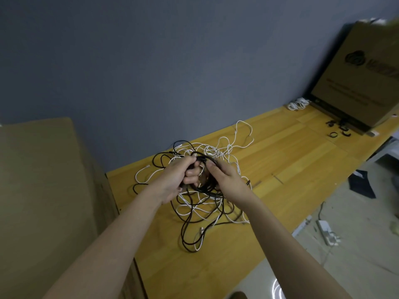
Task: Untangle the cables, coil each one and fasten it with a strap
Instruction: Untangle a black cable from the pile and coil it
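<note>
the tangle of black and white cables (200,190) lies mid-table (280,169), with both hands at its 12 o'clock edge: left hand (179,180) curled round a bunch of black cable, right hand (224,180) pinching a black loop. the cables look light, limp and snag-prone, so a plug end seems the best hold.

Cable tangle (200,190) lies mid-table (291,160); straps (336,131) before the box (362,83), far right.

Smooth wood-grain tabletop (280,152), matt black cables (187,229), matt cardboard box (356,67)
</note>
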`<state>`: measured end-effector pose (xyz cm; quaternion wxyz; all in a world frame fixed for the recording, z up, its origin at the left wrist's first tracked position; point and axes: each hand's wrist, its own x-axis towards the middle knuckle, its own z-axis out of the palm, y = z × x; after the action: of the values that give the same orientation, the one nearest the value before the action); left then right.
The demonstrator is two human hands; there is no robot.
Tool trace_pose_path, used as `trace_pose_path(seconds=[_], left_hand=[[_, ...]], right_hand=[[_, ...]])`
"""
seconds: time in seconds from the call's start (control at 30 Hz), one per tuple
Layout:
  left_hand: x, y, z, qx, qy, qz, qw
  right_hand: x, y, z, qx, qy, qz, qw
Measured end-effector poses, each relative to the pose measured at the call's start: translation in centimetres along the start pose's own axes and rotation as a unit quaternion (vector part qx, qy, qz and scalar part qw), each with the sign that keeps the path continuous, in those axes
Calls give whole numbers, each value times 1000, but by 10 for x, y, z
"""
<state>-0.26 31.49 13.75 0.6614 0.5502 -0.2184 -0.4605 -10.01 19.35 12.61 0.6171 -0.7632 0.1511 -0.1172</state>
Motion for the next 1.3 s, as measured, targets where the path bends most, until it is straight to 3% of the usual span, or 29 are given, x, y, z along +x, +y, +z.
trace_pose_path(seconds=[0.13, 0.27, 0.4, 0.5, 0.7, 0.83, 0.93, 1.1, 1.3], left_hand=[[6, -1, 2, -24, 66, 52, 996], [11, -8, -1, 21, 94, 72, 993], [10, -18, -6, 127, 86, 62, 986], [8, -19, -14, 200, 85, 8, 976], [4, -11, -14, 187, -46, -15, 981], [1, -7, -10, 270, -35, 7, 962], [5, -7, -9, 299, -2, 28, 954], [11, -10, -14, 206, 15, 88, 974], [13, -13, -15, 180, 67, 105, 976]], right_hand=[[-7, 6, 5, 141, -4, -1, 990], [-8, 13, 21, 161, 26, 19, 987], [0, 12, 23, 122, 78, 43, 989], [1, 6, 8, 64, 40, 40, 996], [3, -3, -19, -165, -59, 36, 984], [1, -8, -18, -226, -117, 40, 966], [-2, -6, -16, -187, -134, 21, 973], [-12, 4, -14, 2, -53, -6, 999], [-10, 13, 12, -91, 31, -36, 995]])
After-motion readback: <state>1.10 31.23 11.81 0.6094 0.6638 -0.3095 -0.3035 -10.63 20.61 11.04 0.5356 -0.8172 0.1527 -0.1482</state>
